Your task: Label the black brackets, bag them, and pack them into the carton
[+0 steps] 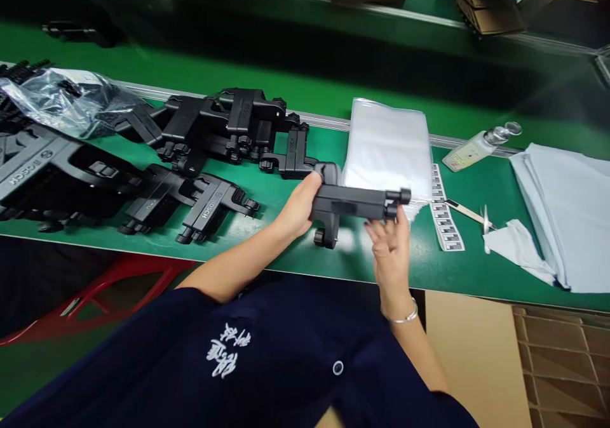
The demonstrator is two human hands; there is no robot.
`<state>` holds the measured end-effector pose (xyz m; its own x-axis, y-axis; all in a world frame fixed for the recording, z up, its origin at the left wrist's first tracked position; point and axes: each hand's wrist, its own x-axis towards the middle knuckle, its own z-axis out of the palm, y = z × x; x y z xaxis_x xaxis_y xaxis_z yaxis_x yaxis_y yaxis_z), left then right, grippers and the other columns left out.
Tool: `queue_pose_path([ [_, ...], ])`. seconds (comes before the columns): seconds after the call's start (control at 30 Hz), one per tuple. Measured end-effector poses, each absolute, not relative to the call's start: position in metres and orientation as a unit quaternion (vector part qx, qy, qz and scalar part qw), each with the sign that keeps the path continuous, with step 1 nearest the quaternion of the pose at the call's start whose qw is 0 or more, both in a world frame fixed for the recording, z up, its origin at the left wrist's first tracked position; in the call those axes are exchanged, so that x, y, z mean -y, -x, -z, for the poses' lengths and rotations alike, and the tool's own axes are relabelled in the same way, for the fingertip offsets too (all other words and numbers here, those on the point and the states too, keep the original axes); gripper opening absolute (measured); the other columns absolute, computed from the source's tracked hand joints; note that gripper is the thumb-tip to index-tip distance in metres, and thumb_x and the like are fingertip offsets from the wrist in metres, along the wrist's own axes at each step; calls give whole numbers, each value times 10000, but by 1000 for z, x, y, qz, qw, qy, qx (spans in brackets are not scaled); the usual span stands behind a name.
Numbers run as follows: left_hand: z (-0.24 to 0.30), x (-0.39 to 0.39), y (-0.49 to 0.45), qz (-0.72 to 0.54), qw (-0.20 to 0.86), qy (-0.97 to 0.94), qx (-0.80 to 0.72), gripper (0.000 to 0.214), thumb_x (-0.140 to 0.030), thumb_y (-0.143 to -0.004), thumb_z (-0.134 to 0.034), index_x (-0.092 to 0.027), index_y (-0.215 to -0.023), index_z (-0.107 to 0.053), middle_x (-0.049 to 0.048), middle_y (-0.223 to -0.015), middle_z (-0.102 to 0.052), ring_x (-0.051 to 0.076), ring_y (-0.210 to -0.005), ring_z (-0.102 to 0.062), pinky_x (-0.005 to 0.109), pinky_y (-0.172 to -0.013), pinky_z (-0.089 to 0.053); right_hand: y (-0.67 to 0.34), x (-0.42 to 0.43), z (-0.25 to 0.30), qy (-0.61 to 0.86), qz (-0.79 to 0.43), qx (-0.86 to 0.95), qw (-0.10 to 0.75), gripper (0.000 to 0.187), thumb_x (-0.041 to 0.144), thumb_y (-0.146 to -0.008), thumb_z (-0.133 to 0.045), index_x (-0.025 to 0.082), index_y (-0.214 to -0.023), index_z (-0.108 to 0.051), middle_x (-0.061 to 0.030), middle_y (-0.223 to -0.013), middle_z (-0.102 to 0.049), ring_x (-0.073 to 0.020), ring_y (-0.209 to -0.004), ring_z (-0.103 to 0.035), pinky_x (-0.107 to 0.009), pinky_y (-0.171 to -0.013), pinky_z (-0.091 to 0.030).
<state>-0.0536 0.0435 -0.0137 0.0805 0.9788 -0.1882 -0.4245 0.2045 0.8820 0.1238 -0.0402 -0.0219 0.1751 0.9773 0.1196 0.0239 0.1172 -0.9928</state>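
My left hand (301, 207) is wrapped round the left end of a black plastic clamp mount (350, 201), which I hold level above the front of the green bench. At the mount's right end, my right hand (391, 247) has its fingers curled, with a fingertip against the small round knobs. The exact contact there is partly hidden. Behind the mount lies a stack of clear plastic bags (388, 145). Left of my hands, a similar mount marked BOSCH (212, 206) rests on the bench.
More black mounts (243, 113) are piled at the left, beside a crumpled plastic bag (71, 104). To the right are a label strip (445, 215), a pump bottle (471, 152), a cutter knife (464, 212), a white cloth (517, 247) and pale folded sheets (572, 212).
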Motion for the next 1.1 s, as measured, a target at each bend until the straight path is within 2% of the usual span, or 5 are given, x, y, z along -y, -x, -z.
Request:
queue_pose_path([
  [0.23, -10, -31, 52, -381, 691, -565, -241, 892, -487, -734, -789, -264, -1497, -385, 130, -1428, -543, 323, -1338, -502, 436, -1092, -422, -127, 18, 42, 516, -572, 305, 560, 494, 707, -852, -475, 280, -1051, -626, -72, -1058, -703, -263, -1068, -665, -447, -878, -590],
  [0.53, -15, -49, 43, -401, 566, -616, -373, 322, -456, -890, -577, -211, -1070, -683, 46, -1016, -696, 233, -948, -635, 343, -880, -497, -118, 32, 54, 537, -576, 362, 499, 516, 723, -890, -385, 317, -1066, -651, -57, -1052, -709, -257, -1034, -663, -445, -855, -581],
  [0.73, -25, -34, 77, -291, 600, -680, -304, 955, -383, -686, -838, -268, -1513, -375, 108, -1300, -640, 326, -1127, -639, 428, -987, -496, -133, 41, 50, 454, -512, 305, 662, 558, 530, -717, -787, 352, -1204, -581, 3, -1090, -700, -195, -996, -667, -381, -897, -560],
  [0.87, -22, -26, 94, -240, 572, -715, -322, 918, -353, -747, -784, -289, -1532, -313, 108, -1459, -516, 330, -1271, -551, 463, -1083, -430, -146, 46, 45, 431, -462, 361, 686, 732, 394, -585, -918, 373, -1225, -563, 26, -1091, -694, -176, -1022, -653, -363, -938, -549],
  [1.1, 2, -24, 87, -317, 798, -413, -304, 949, -588, -684, -813, -279, -1474, -386, 64, -1079, -687, 197, -872, -688, 262, -708, -576, -152, 39, 24, 456, -526, 392, 601, 469, 586, -750, -764, 233, -1037, -651, -4, -824, -700, -161, -658, -682, -374, -690, -644],
])
